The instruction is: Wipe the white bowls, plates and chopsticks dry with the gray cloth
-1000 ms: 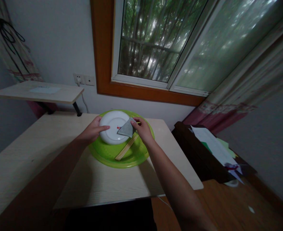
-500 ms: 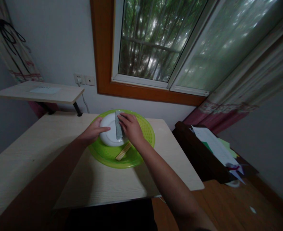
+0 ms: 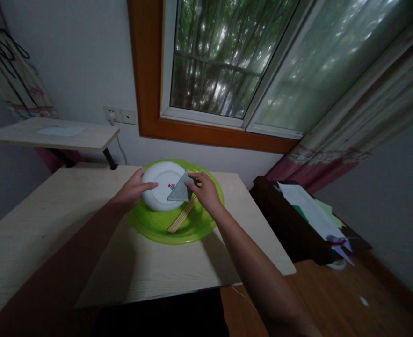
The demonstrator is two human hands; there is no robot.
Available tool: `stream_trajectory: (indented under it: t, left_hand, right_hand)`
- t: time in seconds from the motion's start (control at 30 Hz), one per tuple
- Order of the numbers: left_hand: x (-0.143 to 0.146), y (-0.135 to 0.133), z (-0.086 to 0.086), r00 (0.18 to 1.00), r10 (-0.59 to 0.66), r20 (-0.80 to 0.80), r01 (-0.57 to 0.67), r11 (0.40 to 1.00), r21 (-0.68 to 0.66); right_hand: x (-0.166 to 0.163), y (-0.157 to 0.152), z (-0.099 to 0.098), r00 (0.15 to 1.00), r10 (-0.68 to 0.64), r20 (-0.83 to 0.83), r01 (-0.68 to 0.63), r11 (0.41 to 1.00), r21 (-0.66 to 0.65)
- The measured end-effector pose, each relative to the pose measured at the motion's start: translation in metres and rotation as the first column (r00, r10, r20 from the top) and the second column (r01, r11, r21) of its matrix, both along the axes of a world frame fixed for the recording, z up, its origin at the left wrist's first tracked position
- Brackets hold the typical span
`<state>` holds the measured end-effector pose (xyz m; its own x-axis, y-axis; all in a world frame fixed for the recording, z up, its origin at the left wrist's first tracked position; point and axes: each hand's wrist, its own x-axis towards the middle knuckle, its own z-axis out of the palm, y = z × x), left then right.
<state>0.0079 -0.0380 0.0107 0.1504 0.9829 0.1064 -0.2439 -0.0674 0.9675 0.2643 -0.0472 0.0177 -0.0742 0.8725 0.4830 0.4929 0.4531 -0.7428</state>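
Note:
My left hand (image 3: 133,188) grips the left rim of a white plate (image 3: 155,197), its thumb lying on the face that shows. A small red mark is printed at the plate's middle. Between the fingers of my right hand (image 3: 205,189) is a grey cloth (image 3: 182,189), folded to a triangle, which lies against the plate's right side. Under the plate is a round lime-green plastic tray (image 3: 150,232). A bundle of chopsticks (image 3: 181,219) rests slantwise in it, just below my right hand.
The tray stands on a pale wooden table (image 3: 171,267). A raised shelf (image 3: 97,138) with a paper on it is at the back left. To the right, papers (image 3: 306,206) lie on a dark brown piece of furniture (image 3: 272,220). A window is behind the table.
My right hand has moved right and slightly down the plate. The cloth has gone from an upright strip to a triangle, uncovering the red mark.

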Motion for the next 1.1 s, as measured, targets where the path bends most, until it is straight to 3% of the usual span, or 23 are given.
stream_trajectory:
  t: [0.13, 0.3, 0.6, 0.8, 1.1]
  left_hand:
    - [0.000, -0.001, 0.003, 1.000, 0.008, 0.001, -0.008, 1.000, -0.017]
    - [-0.002, -0.001, 0.005, 1.000, 0.018, 0.023, -0.018, 1.000, -0.020]
    - [-0.005, 0.002, 0.002, 0.999, -0.031, 0.039, 0.032, 0.999, -0.027]
    - [-0.004, 0.000, 0.004, 0.998, -0.056, 0.034, 0.057, 0.998, -0.017]
    - [-0.003, 0.000, 0.001, 0.993, -0.106, 0.053, 0.108, 0.993, -0.039]
  right_hand:
    - [0.006, -0.002, -0.007, 0.995, 0.018, -0.094, -0.029, 0.993, -0.118]
    - [0.011, -0.004, -0.012, 0.945, 0.063, -0.320, -0.160, 0.945, -0.286]
    - [0.006, -0.005, -0.008, 0.816, -0.028, -0.578, -0.245, 0.888, -0.389]
    - [0.008, 0.001, -0.008, 0.814, -0.068, -0.576, -0.219, 0.883, -0.415]
    - [-0.004, -0.006, -0.003, 0.852, 0.034, -0.523, -0.273, 0.881, -0.387]
